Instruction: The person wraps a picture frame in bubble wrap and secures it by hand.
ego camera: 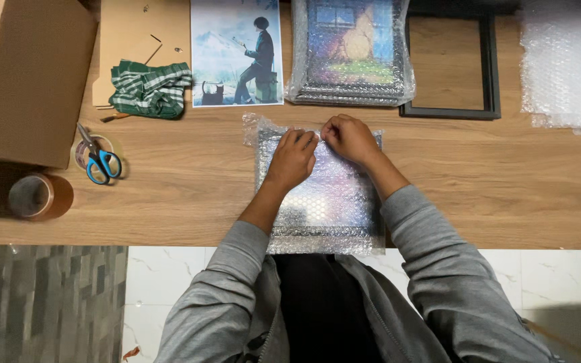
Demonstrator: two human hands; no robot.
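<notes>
A flat framed picture wrapped in bubble wrap [331,202] lies on the wooden table [492,188] right in front of me. Both hands rest on its far edge, close together. My left hand [294,158] pinches the bubble wrap near the top middle, fingers curled on the film. My right hand [350,138] sits beside it, fingertips pressing the same fold of wrap. A loose corner of the wrap [253,126] sticks out at the top left.
A cardboard box [25,74] stands at the left, with brown tape [38,196], clear tape and blue scissors [101,160] near it. Behind lie a green striped cloth [148,89], a printed picture [237,52], another wrapped frame [351,52], an empty black frame [450,64] and bubble wrap [566,64].
</notes>
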